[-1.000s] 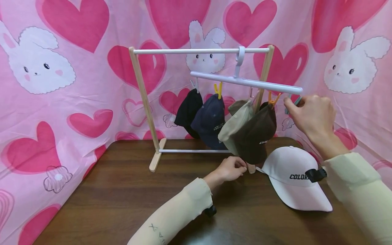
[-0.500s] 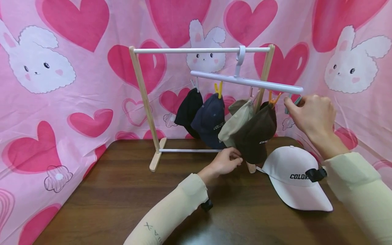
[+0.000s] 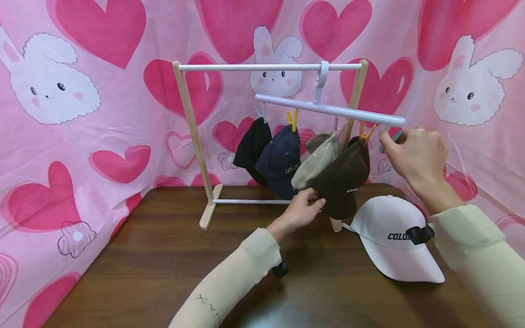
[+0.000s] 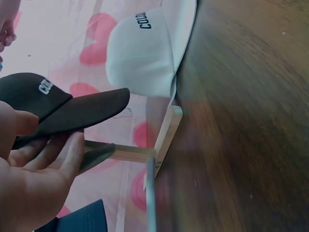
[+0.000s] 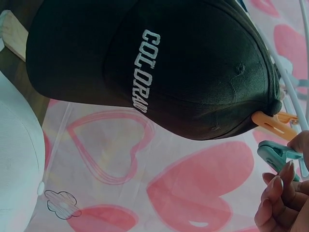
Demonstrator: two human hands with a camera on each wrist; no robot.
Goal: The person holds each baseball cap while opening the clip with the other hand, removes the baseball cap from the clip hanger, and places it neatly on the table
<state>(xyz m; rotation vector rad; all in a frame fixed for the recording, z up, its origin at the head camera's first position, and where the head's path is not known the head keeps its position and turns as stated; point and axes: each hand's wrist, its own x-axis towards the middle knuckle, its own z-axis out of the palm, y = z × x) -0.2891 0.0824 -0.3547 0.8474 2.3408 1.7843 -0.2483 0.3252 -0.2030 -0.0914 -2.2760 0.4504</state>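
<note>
My right hand (image 3: 418, 155) pinches a teal clothespin (image 5: 275, 153) at the right end of the white hanger (image 3: 328, 109), which tilts down to the right. With thumb on one side and fingers on the other, my left hand (image 3: 301, 209) holds the lower edge of a dark brown cap (image 3: 340, 177). An orange clothespin (image 5: 276, 124) clips that cap to the hanger. Beside it hang a beige cap (image 3: 317, 164), a navy cap (image 3: 283, 157) and a black cap (image 3: 252, 150). A white cap (image 3: 389, 223) rests on the table below my right hand.
A rack with wooden posts (image 3: 193, 132) and a white top rod (image 3: 246, 68) carries the hanger by its hook. Brown wooden table (image 3: 143, 264) lies under everything. Behind hangs a pink cloth (image 3: 123, 114) with hearts and rabbits.
My left hand has risen from beside the rack's right foot to the brown cap's lower edge and taken hold of it. My right hand has stayed at the teal clothespin.
</note>
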